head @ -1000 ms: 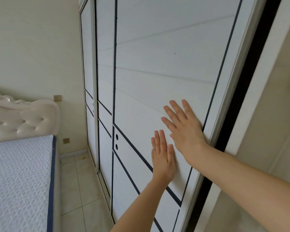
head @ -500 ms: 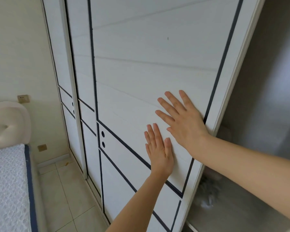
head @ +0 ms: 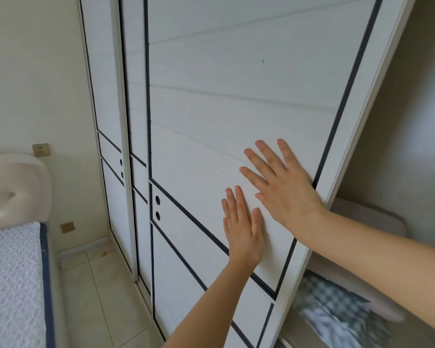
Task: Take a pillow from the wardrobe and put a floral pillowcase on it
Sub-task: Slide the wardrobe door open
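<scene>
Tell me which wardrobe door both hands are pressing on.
The nearest sliding door, by the open compartment; left hand and right hand lie flat on it.

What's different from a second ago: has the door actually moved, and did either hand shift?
The white sliding wardrobe door with dark trim lines has slid leftward, widening the opening at its right edge and uncovering a pale pillow and blurred checked fabric inside. Left hand and right hand stayed flat on the panel, grasping nothing.
</scene>
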`<state>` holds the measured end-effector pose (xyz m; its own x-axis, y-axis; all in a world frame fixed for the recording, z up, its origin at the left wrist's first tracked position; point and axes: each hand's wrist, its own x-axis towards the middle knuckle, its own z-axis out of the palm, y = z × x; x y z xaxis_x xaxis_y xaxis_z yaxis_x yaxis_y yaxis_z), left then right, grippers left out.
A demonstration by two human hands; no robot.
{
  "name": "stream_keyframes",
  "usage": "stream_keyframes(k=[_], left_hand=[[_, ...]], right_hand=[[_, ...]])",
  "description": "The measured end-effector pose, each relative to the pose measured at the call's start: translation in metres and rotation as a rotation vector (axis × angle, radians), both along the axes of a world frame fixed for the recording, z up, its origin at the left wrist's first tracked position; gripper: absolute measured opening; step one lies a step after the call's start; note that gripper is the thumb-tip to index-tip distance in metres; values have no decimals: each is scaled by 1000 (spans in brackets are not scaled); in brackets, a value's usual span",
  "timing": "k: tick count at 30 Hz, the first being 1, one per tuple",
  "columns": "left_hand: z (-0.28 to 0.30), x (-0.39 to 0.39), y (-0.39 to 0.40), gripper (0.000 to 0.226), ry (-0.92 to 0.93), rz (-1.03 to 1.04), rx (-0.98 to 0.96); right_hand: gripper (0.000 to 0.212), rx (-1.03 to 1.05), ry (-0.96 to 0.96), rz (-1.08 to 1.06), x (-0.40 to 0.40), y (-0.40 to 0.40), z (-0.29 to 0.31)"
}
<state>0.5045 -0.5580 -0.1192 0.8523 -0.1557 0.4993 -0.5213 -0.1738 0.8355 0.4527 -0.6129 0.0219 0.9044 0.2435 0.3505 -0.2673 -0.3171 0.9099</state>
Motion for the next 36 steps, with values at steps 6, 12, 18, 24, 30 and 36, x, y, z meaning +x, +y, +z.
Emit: stream_keyframes(k=[6, 12, 18, 24, 30, 36], left_hand=[[1, 56, 23, 57, -5, 23, -2], [2, 115, 43, 57, -34, 50, -61], [3, 173, 57, 52, -63, 106, -86], [-1, 223, 69, 53, -22, 144, -110], [-2, 258, 86, 62, -51, 139, -96], [-2, 280, 95, 61, -44, 115, -117]], right_hand=[[65, 2, 3, 8, 56, 21, -1], [65, -13, 4, 24, 116, 45, -1], [67, -24, 10, 40, 178, 67, -2], [67, -28, 2, 50, 227, 85, -3], [66, -6, 16, 44, 259, 99, -2], [66, 0, 18, 36, 278, 108, -1]])
